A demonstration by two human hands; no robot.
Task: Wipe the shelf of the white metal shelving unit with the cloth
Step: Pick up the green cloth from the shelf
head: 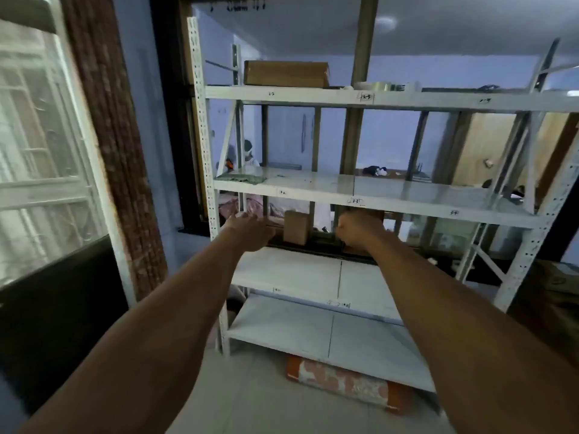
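Left hand (250, 228) fingers apart, right hand (355, 228) fisted, both empty — first fetch crumpled green cloth (239, 177); then wipe white metal shelf (313, 183).

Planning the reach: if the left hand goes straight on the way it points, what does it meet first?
Probably the front edge of the shelf just above the left hand; the green cloth lies higher on it. Depth is unclear.

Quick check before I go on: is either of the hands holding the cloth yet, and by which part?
No. The left hand is open and empty; the right hand is curled with nothing visible in it. The green cloth lies untouched at the shelf's left end.
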